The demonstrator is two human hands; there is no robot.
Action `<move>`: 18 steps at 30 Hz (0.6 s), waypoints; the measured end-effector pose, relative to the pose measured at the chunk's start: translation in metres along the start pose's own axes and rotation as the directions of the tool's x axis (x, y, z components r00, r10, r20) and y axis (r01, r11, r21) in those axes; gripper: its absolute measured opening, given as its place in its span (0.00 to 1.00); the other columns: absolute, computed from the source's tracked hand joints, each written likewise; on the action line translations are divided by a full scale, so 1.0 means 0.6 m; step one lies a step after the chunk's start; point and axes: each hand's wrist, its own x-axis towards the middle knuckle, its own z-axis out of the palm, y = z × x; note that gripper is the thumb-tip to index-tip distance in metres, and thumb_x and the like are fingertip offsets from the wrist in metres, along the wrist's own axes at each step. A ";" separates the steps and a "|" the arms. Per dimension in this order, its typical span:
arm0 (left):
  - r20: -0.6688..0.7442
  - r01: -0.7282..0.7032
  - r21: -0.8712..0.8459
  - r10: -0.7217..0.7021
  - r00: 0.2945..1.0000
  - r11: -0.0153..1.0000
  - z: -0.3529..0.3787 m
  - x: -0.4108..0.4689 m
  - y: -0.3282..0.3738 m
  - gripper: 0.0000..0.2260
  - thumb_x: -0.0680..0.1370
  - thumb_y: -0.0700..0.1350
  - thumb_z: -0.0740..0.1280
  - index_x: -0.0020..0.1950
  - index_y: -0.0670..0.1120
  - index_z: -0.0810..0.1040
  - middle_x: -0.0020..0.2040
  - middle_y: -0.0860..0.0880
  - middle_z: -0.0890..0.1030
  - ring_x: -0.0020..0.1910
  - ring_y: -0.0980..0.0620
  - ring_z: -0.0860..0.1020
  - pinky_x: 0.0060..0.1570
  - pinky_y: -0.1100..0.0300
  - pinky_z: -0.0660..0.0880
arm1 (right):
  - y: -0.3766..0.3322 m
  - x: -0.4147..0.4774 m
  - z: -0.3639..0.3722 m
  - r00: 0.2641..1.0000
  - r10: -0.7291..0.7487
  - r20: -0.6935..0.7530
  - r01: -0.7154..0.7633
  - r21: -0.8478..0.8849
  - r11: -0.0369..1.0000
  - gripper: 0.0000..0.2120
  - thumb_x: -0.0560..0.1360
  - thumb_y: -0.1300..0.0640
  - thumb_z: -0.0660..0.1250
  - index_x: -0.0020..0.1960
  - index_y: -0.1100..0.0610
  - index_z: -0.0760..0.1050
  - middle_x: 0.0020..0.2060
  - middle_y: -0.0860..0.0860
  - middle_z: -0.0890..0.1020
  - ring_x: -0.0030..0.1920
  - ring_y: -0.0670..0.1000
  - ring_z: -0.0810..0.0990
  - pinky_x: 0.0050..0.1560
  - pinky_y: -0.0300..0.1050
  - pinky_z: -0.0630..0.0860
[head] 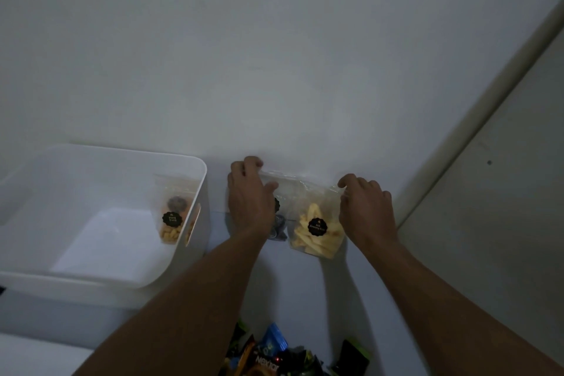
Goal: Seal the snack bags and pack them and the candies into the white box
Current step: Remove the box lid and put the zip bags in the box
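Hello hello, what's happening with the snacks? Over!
Both hands, left and right, pinching snack bag top. One bag already in white box. Candies unpacked.

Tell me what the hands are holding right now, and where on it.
Both hands grip the top edges of the clear snack bags against the wall: left hand near the upper left corner, right hand on the upper right corner of the yellow-chip bag.

The open white plastic box [100, 220] sits at the left with one clear sticker-labelled snack bag [173, 214] leaning inside its right wall, two more clear snack bags [316, 223] stand just right of it against the far wall, and the heap of wrapped candies [274, 354] lies nearest.
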 end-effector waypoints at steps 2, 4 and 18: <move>0.008 -0.067 0.083 0.067 0.998 0.994 -0.001 0.005 -0.002 0.16 0.72 0.41 0.75 0.55 0.49 0.72 0.54 0.48 0.74 0.51 0.47 0.73 0.42 0.54 0.73 | 0.001 -0.002 -0.001 1.000 -0.001 -0.004 0.001 0.006 1.000 0.16 0.74 0.66 0.64 0.60 0.54 0.74 0.51 0.52 0.82 0.52 0.57 0.76 0.48 0.50 0.65; 0.015 -0.106 0.156 0.105 0.994 0.982 -0.003 0.012 -0.008 0.12 0.73 0.41 0.74 0.52 0.48 0.75 0.52 0.48 0.77 0.48 0.46 0.74 0.40 0.54 0.72 | 0.002 -0.003 -0.001 1.000 -0.007 0.003 0.007 0.009 1.000 0.16 0.75 0.66 0.63 0.60 0.53 0.74 0.52 0.51 0.81 0.52 0.57 0.76 0.47 0.49 0.62; 0.430 -0.427 0.135 0.336 0.838 0.894 -0.077 0.012 -0.001 0.09 0.74 0.38 0.68 0.48 0.47 0.69 0.44 0.44 0.81 0.44 0.43 0.79 0.36 0.54 0.69 | -0.012 0.002 -0.065 0.993 -0.093 0.079 0.090 0.044 0.995 0.08 0.78 0.58 0.61 0.51 0.53 0.79 0.46 0.51 0.81 0.49 0.56 0.76 0.44 0.49 0.69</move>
